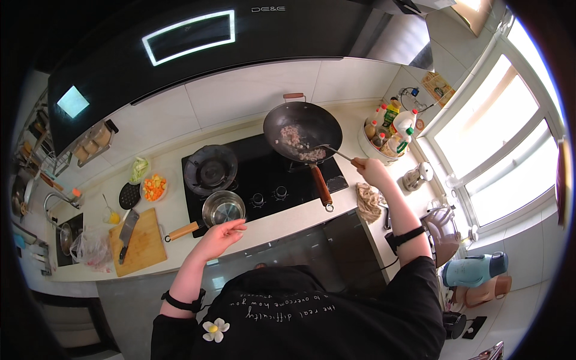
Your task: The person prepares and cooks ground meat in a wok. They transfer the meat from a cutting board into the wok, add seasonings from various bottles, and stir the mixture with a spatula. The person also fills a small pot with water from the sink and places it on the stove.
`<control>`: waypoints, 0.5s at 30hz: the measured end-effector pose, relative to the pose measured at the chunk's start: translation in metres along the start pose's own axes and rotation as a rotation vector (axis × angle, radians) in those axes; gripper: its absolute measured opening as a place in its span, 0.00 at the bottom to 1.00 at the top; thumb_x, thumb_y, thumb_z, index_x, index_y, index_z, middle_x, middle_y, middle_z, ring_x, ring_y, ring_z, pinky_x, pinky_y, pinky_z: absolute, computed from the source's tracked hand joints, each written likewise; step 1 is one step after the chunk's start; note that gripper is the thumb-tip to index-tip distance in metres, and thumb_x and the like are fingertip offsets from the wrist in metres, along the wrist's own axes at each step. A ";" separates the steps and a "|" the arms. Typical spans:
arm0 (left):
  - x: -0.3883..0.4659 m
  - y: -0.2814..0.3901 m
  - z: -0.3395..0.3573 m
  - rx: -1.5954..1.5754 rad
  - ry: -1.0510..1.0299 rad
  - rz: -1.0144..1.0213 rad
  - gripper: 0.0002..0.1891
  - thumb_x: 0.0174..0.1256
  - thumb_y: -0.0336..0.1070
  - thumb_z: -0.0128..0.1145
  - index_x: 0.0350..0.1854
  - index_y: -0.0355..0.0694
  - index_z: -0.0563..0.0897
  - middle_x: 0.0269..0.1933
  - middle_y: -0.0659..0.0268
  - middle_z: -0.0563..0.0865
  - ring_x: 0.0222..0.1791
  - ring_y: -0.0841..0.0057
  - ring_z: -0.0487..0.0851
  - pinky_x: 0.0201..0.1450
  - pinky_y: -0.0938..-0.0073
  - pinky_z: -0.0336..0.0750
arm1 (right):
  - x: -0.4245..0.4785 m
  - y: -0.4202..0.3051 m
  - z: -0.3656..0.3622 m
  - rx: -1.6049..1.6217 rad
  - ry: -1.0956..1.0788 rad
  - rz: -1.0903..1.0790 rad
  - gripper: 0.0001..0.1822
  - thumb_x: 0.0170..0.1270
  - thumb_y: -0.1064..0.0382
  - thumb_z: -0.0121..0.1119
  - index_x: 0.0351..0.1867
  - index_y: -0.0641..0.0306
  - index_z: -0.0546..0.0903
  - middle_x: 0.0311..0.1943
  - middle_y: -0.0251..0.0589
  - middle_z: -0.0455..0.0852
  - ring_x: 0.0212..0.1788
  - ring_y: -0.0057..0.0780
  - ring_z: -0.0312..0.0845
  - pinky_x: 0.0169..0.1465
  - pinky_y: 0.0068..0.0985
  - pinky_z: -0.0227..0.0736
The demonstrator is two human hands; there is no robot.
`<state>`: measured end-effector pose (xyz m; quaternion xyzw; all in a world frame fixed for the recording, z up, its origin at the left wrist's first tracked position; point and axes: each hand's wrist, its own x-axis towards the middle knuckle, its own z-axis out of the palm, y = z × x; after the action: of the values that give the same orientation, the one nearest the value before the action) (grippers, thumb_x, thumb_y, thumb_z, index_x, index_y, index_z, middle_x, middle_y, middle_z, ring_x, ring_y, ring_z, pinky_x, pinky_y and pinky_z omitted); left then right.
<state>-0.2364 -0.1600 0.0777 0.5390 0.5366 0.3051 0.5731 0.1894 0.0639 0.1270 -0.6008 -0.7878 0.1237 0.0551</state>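
A dark wok with a wooden handle stands on the right side of the black cooktop. Chopped meat lies in it in two loose heaps. My right hand grips the wooden handle of a metal spatula, whose blade rests by the lower heap. Fingers apart and holding nothing, my left hand is just below a small steel saucepan; whether it touches the rim I cannot tell. The saucepan overlaps the cooktop's front left corner, its wooden handle pointing left. Behind it sits a dark, round, pan-like metal piece.
Left on the counter are a cutting board with a cleaver, diced orange and yellow vegetables, and pale green pieces. At right stand a bin of bottles, a crumpled cloth and a steel pot. A range hood hangs above.
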 end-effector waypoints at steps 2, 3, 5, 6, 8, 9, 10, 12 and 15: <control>0.003 0.002 0.000 0.003 -0.001 0.018 0.23 0.69 0.30 0.55 0.66 0.36 0.71 0.55 0.63 0.83 0.51 0.81 0.80 0.58 0.77 0.72 | -0.010 0.010 -0.009 -0.028 0.029 0.006 0.18 0.62 0.63 0.52 0.53 0.43 0.82 0.38 0.48 0.86 0.43 0.46 0.82 0.47 0.39 0.76; 0.004 0.001 0.000 0.002 0.002 0.026 0.23 0.69 0.30 0.55 0.66 0.36 0.71 0.55 0.63 0.83 0.51 0.81 0.80 0.58 0.77 0.72 | -0.014 0.009 -0.012 -0.062 0.006 0.022 0.19 0.61 0.64 0.54 0.54 0.44 0.82 0.37 0.48 0.86 0.41 0.46 0.82 0.47 0.38 0.76; 0.003 -0.001 0.000 -0.005 0.010 0.041 0.23 0.68 0.30 0.55 0.66 0.36 0.71 0.55 0.63 0.83 0.50 0.81 0.80 0.58 0.78 0.72 | -0.019 0.004 -0.020 -0.132 -0.040 0.045 0.21 0.59 0.64 0.58 0.55 0.46 0.81 0.37 0.47 0.86 0.39 0.45 0.82 0.47 0.37 0.75; 0.004 0.001 0.001 -0.007 -0.003 0.053 0.23 0.68 0.30 0.55 0.66 0.36 0.71 0.55 0.63 0.83 0.50 0.82 0.80 0.57 0.78 0.72 | -0.019 0.013 -0.010 -0.099 -0.028 0.036 0.20 0.61 0.63 0.57 0.56 0.45 0.81 0.37 0.47 0.86 0.40 0.45 0.82 0.47 0.38 0.75; 0.003 0.004 0.003 -0.009 -0.011 0.062 0.23 0.68 0.30 0.55 0.65 0.36 0.72 0.55 0.63 0.83 0.50 0.82 0.80 0.57 0.78 0.72 | -0.006 0.008 0.011 -0.096 0.003 0.010 0.19 0.63 0.63 0.53 0.54 0.41 0.82 0.37 0.47 0.87 0.41 0.45 0.83 0.47 0.38 0.76; 0.002 0.005 0.004 -0.009 -0.007 0.060 0.23 0.68 0.30 0.55 0.65 0.36 0.72 0.55 0.64 0.83 0.50 0.82 0.79 0.57 0.78 0.72 | 0.004 -0.002 0.021 -0.093 0.016 -0.010 0.19 0.63 0.63 0.51 0.54 0.39 0.82 0.36 0.47 0.87 0.41 0.44 0.83 0.47 0.39 0.76; 0.001 0.006 0.004 -0.004 -0.002 0.060 0.23 0.68 0.30 0.55 0.65 0.36 0.72 0.55 0.64 0.83 0.49 0.82 0.79 0.57 0.78 0.72 | 0.014 -0.015 0.028 -0.069 0.039 0.008 0.19 0.64 0.61 0.52 0.55 0.38 0.81 0.37 0.47 0.87 0.42 0.44 0.83 0.47 0.38 0.77; -0.004 0.006 0.005 -0.034 0.011 0.036 0.23 0.68 0.30 0.55 0.65 0.36 0.72 0.54 0.64 0.83 0.49 0.82 0.79 0.57 0.78 0.72 | 0.049 -0.016 0.053 0.006 0.071 0.051 0.19 0.63 0.59 0.53 0.56 0.40 0.80 0.37 0.46 0.87 0.43 0.45 0.83 0.49 0.38 0.77; -0.012 0.007 0.003 -0.054 0.037 0.022 0.23 0.68 0.30 0.55 0.65 0.37 0.72 0.54 0.66 0.83 0.49 0.82 0.79 0.57 0.77 0.72 | 0.086 -0.038 0.075 0.092 0.166 0.026 0.18 0.62 0.60 0.53 0.54 0.44 0.81 0.37 0.47 0.87 0.44 0.47 0.83 0.49 0.39 0.77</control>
<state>-0.2348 -0.1700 0.0871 0.5237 0.5326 0.3356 0.5740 0.1127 0.1272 0.0598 -0.6159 -0.7663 0.1100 0.1461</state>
